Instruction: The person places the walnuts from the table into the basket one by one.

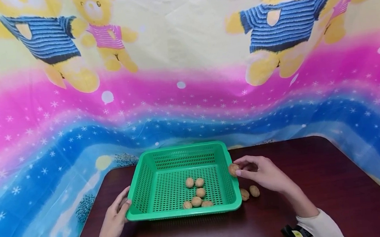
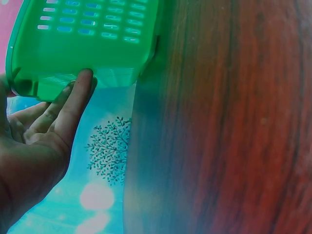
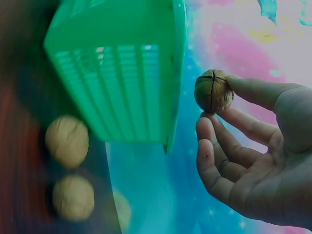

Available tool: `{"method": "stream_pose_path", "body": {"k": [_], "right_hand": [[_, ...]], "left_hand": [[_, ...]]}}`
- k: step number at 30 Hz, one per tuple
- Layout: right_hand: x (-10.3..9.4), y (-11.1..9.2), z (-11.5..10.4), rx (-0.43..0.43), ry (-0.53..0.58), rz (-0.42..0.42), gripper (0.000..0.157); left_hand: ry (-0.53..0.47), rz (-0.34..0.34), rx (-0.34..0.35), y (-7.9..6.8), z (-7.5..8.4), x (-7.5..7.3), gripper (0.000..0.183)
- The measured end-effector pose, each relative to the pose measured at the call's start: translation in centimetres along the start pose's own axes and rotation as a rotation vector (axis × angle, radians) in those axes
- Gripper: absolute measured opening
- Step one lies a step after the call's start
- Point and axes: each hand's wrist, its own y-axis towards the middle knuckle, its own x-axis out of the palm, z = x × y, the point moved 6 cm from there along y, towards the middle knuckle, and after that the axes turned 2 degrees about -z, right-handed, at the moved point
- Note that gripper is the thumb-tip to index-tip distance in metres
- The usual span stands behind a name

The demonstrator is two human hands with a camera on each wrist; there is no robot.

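Note:
A green plastic basket (image 1: 184, 212) with slotted walls stands on the table, and several walnuts (image 1: 196, 201) lie on its floor toward the front. My left hand (image 1: 113, 215) holds the basket's left front corner, thumb at the rim and fingers against the outer wall; the left wrist view shows these fingers (image 2: 78, 105) reaching along that wall. With thumb and fingertips, my right hand (image 1: 266, 174) pinches a walnut (image 3: 213, 91) at the basket's right rim. That walnut has a dark crack along its seam. Two more walnuts (image 3: 68, 141) rest on the table beside the basket's right wall.
The dark reddish-brown wooden table (image 1: 286, 215) extends to both sides and in front of the basket. A patterned cloth (image 1: 182, 108) with bears and snowflakes hangs behind and around it. A black strap device (image 1: 296, 232) sits at my right wrist.

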Motion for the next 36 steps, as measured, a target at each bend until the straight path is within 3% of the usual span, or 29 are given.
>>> {"method": "stream_pose_path", "body": {"k": [5, 13, 18, 28, 36], "right_hand": [[1.7, 1.6, -0.8, -0.002, 0.037, -0.031, 0.036], [4.7, 3.8, -2.6, -0.083, 0.037, -0.084, 0.034], [6.7, 4.9, -3.4, -0.074, 0.086, -0.110, 0.031], [10.0, 6.4, -3.8, -0.075, 0.159, -0.190, 0.030], [11.7, 7.2, -3.7, -0.073, 0.110, -0.244, 0.027]], "left_hand": [[-0.006, 0.001, -0.006, 0.0, 0.0, 0.0, 0.059], [0.025, 0.012, 0.001, -0.1, 0.0, -0.1, 0.057], [0.035, 0.017, -0.002, -0.1, 0.1, -0.1, 0.057], [-0.003, 0.009, 0.001, 0.0, 0.1, 0.1, 0.057], [-0.010, 0.009, 0.013, 0.0, 0.1, 0.1, 0.057]]}}
